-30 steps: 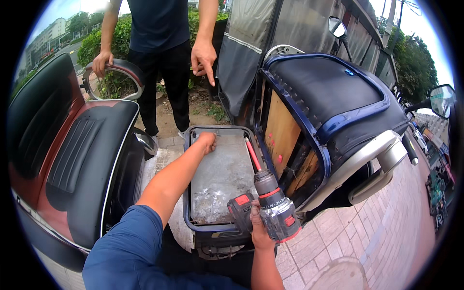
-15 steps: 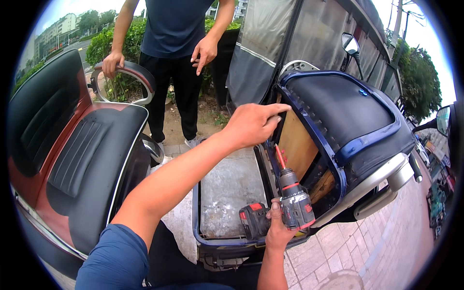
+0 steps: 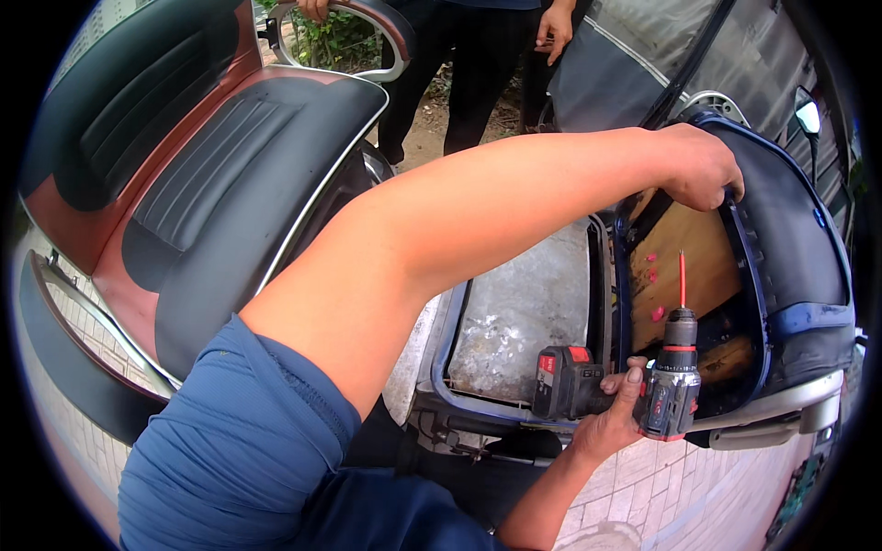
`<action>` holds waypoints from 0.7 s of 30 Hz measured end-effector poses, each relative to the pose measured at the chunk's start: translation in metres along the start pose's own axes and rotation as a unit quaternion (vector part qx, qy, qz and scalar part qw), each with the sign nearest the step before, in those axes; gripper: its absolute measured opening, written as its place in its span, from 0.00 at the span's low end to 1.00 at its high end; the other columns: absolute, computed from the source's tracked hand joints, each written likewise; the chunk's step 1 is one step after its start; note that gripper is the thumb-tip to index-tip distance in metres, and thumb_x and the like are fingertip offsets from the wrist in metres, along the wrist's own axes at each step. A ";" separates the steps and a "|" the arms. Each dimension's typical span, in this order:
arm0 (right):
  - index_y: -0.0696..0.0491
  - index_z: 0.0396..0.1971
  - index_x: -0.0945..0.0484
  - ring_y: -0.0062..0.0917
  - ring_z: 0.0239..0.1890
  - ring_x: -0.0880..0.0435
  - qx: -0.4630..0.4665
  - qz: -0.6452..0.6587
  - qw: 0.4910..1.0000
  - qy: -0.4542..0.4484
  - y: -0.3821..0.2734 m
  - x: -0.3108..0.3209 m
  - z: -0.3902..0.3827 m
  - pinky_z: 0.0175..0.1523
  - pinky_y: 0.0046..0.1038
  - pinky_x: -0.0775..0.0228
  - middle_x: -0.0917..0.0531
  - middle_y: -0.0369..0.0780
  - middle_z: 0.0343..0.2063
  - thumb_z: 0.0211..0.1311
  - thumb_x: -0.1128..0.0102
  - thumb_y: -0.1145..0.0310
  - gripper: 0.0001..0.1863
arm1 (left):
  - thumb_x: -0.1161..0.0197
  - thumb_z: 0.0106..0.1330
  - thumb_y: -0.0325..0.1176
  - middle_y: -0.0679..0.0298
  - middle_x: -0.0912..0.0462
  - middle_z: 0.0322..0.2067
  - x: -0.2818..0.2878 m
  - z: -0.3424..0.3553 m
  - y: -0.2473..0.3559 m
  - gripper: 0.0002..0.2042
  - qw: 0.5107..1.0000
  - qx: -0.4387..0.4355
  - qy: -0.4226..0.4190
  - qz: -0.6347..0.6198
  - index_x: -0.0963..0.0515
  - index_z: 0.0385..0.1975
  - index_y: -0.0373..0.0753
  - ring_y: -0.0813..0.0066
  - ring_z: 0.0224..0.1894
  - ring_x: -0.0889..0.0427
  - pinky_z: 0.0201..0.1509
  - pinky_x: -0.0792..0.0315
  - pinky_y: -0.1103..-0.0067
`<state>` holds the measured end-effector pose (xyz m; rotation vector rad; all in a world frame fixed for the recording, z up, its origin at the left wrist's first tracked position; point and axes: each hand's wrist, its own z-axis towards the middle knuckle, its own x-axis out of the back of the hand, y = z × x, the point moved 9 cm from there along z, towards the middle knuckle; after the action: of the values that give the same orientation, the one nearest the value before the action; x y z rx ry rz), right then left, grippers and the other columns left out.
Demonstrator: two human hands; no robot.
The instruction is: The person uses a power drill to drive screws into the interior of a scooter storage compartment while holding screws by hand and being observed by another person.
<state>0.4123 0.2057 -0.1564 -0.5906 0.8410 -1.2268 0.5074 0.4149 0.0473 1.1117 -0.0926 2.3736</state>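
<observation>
My left arm stretches across to the right. Its hand (image 3: 703,168) is closed, the fingers curled down over the blue metal frame (image 3: 746,248) at the edge of a black padded seat (image 3: 795,216); the fingertips are partly hidden. Lower down, my right hand (image 3: 614,418) grips a black and red cordless drill (image 3: 671,390) with a long red bit (image 3: 682,280) pointing up and away. Behind the bit, inside the frame, is a wooden panel (image 3: 694,243) with several small pink spots (image 3: 658,313). The bit appears to touch nothing, though its depth is hard to judge.
A black and red-brown bench seat (image 3: 216,174) with an armrest (image 3: 400,46) fills the left. Between the seats lies a worn metal floor plate (image 3: 524,312). Another person's hand (image 3: 554,32) hangs at the back, the other on the armrest. A mirror (image 3: 808,115) stands far right.
The view has swung right and down. My left hand has gone from pointing a finger to curling over the blue frame. The drill has turned so its bit stands more upright.
</observation>
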 end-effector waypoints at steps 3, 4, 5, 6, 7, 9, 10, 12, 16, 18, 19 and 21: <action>0.56 0.55 0.30 0.17 0.24 0.27 -0.004 -0.006 1.000 -0.007 0.008 0.002 0.001 0.32 0.21 0.29 0.17 0.43 0.38 0.69 0.38 0.81 0.18 | 0.45 0.68 0.34 0.57 0.13 0.34 0.024 -0.051 -0.038 0.17 0.961 0.153 0.119 -0.196 0.15 0.53 0.43 0.65 0.38 0.13 0.48 0.21 0.70; 0.55 0.57 0.32 0.17 0.24 0.27 -0.004 -0.010 1.000 -0.004 0.009 0.008 0.001 0.32 0.21 0.28 0.17 0.44 0.38 0.69 0.39 0.82 0.20 | 0.43 0.69 0.35 0.62 0.15 0.31 0.030 -0.094 -0.056 0.15 0.925 0.179 0.225 -0.249 0.15 0.49 0.38 0.74 0.35 0.17 0.43 0.24 0.74; 0.56 0.57 0.32 0.16 0.24 0.27 -0.016 -0.009 1.000 0.006 0.009 0.013 0.001 0.32 0.20 0.28 0.17 0.44 0.39 0.70 0.40 0.82 0.19 | 0.40 0.71 0.36 0.66 0.16 0.29 0.030 -0.141 -0.075 0.14 0.874 0.191 0.332 -0.300 0.14 0.45 0.33 0.83 0.31 0.21 0.39 0.27 0.79; 0.55 0.57 0.32 0.16 0.24 0.27 -0.001 -0.012 1.000 0.008 0.007 0.018 0.004 0.31 0.20 0.29 0.17 0.44 0.39 0.70 0.40 0.82 0.19 | 0.39 0.71 0.37 0.68 0.17 0.29 0.005 -0.196 -0.110 0.14 0.834 0.279 0.365 -0.307 0.14 0.44 0.33 0.85 0.31 0.24 0.38 0.29 0.82; 0.55 0.57 0.32 0.16 0.24 0.27 0.006 -0.011 1.000 0.005 0.006 0.023 0.004 0.31 0.19 0.29 0.17 0.44 0.39 0.70 0.40 0.82 0.19 | 0.39 0.71 0.38 0.69 0.18 0.29 -0.024 -0.267 -0.137 0.13 0.772 0.421 0.374 -0.295 0.14 0.41 0.34 0.84 0.31 0.24 0.38 0.29 0.82; 0.58 0.53 0.29 0.17 0.24 0.28 0.012 0.017 1.000 -0.005 -0.001 0.007 0.000 0.31 0.19 0.31 0.16 0.43 0.38 0.69 0.37 0.79 0.16 | 0.39 0.73 0.41 0.67 0.22 0.22 -0.091 -0.412 -0.167 0.14 0.684 0.609 0.294 -0.274 0.15 0.37 0.34 0.80 0.23 0.28 0.28 0.33 0.75; 0.58 0.53 0.29 0.17 0.24 0.28 0.008 0.013 1.000 0.003 -0.001 0.005 0.000 0.31 0.19 0.31 0.16 0.43 0.38 0.68 0.36 0.79 0.17 | 0.38 0.73 0.42 0.69 0.25 0.19 -0.120 -0.446 -0.162 0.15 0.646 0.664 0.255 -0.278 0.15 0.35 0.34 0.80 0.20 0.31 0.26 0.35 0.74; 0.58 0.54 0.29 0.17 0.24 0.27 0.002 -0.003 1.000 0.019 0.003 0.009 0.000 0.31 0.18 0.31 0.16 0.44 0.38 0.68 0.36 0.79 0.18 | 0.36 0.72 0.44 0.71 0.31 0.16 -0.171 -0.483 -0.133 0.17 0.544 0.734 0.184 -0.363 0.16 0.31 0.34 0.79 0.17 0.37 0.23 0.39 0.74; 0.57 0.55 0.29 0.17 0.25 0.27 0.014 -0.018 1.000 -0.003 0.002 0.000 -0.006 0.31 0.19 0.31 0.16 0.44 0.39 0.69 0.35 0.78 0.18 | 0.31 0.69 0.43 0.73 0.32 0.16 -0.167 -0.486 -0.139 0.16 0.579 0.674 0.259 -0.379 0.16 0.28 0.34 0.81 0.17 0.38 0.21 0.42 0.74; 0.57 0.55 0.29 0.17 0.25 0.26 0.014 -0.013 1.000 -0.017 0.005 -0.003 -0.005 0.31 0.18 0.31 0.15 0.45 0.39 0.69 0.35 0.78 0.18 | 0.29 0.67 0.43 0.72 0.30 0.17 -0.138 -0.484 -0.145 0.16 0.658 0.630 0.289 -0.295 0.16 0.28 0.33 0.82 0.17 0.37 0.21 0.42 0.75; 0.57 0.54 0.29 0.17 0.25 0.26 0.012 -0.016 1.000 -0.017 0.006 0.000 -0.003 0.31 0.18 0.31 0.15 0.45 0.39 0.69 0.35 0.78 0.18 | 0.29 0.67 0.43 0.72 0.28 0.18 -0.137 -0.476 -0.139 0.16 0.643 0.622 0.285 -0.344 0.16 0.28 0.33 0.83 0.18 0.36 0.22 0.41 0.76; 0.56 0.53 0.28 0.17 0.25 0.26 0.015 -0.032 0.999 -0.016 0.005 0.005 0.001 0.30 0.18 0.31 0.15 0.45 0.39 0.69 0.35 0.77 0.17 | 0.28 0.66 0.42 0.72 0.25 0.19 -0.127 -0.448 -0.125 0.16 0.613 0.596 0.276 -0.439 0.16 0.27 0.33 0.84 0.20 0.33 0.24 0.39 0.77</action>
<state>0.4160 0.2018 -0.1608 -0.6148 0.7805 -1.2840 0.3215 0.5906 -0.3609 0.4690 1.9888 1.4741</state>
